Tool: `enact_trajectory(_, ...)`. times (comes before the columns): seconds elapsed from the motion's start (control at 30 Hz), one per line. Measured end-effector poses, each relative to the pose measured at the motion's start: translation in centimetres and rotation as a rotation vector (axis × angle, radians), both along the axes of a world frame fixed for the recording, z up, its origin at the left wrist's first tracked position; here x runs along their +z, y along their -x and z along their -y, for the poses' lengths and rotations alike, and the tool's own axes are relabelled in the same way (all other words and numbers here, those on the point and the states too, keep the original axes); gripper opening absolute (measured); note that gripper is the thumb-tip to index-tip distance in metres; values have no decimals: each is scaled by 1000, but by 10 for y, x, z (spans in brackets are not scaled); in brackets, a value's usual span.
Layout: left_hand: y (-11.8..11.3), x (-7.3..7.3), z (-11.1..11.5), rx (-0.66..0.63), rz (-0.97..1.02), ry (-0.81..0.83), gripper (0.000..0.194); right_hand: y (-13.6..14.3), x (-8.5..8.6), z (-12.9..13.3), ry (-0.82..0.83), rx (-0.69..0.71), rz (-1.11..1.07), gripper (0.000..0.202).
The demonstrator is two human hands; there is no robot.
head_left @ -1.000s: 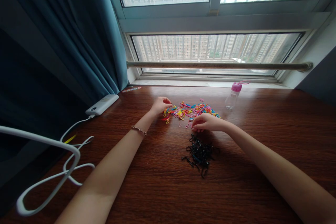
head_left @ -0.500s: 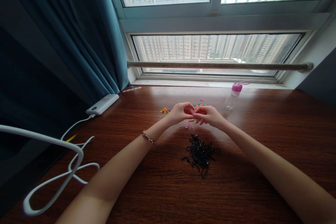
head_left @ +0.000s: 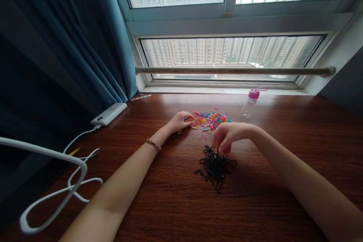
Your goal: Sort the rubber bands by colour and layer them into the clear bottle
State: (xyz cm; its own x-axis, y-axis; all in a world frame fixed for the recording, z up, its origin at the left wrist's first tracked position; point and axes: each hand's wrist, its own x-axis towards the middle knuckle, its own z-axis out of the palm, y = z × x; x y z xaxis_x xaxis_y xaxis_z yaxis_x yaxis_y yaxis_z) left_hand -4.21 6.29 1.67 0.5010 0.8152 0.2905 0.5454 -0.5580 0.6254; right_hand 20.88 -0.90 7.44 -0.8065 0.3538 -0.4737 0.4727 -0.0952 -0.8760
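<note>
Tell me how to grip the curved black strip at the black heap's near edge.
Pinch the curved black strip by its near bend, probably best from the near side: that bend juts clear of the tangled black heap.

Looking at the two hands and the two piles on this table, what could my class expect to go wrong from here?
The right hand works at the black pile, close to the colourful pile, so pieces could get mixed.
Loose pink pieces lie between the piles and might get knocked away.
The white cable loops near the left forearm and could snag.
</note>
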Motion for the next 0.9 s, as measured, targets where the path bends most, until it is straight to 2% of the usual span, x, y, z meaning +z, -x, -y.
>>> enact_trajectory(0.07,6,-5,-6,85,-21,-15,20,0,-2,0,-10,-25,9,40)
enact_trajectory(0.27,18,-12,-21,359,157,-62,22,-6,-13,-16,-202,-366,-51,39)
enact_trajectory(0.43,24,-15,-28,460,226,-63,21,-7,-18,-20,-220,-404,-50,38)
enact_trajectory(0.63,21,-10,-21,422,192,-49,28,-4,-19,-18,-225,-415,-79,36)
enact_trajectory(0.7,18,-6,-15,332,140,-69,28,-4,-19,-18,-230,-433,-94,34)
enact_trajectory(0.8,14,-5,-8,131,49,-42,29,-4,-17,-18,-234,-454,-109,32)
enact_trajectory(0.83,14,-5,-7,97,21,-24,30,-4,-17,-18,-236,-459,-111,32)
enact_trajectory(0.9,14,-7,-9,113,-9,-10,27,-4,-17,-19,-242,-467,-109,32)
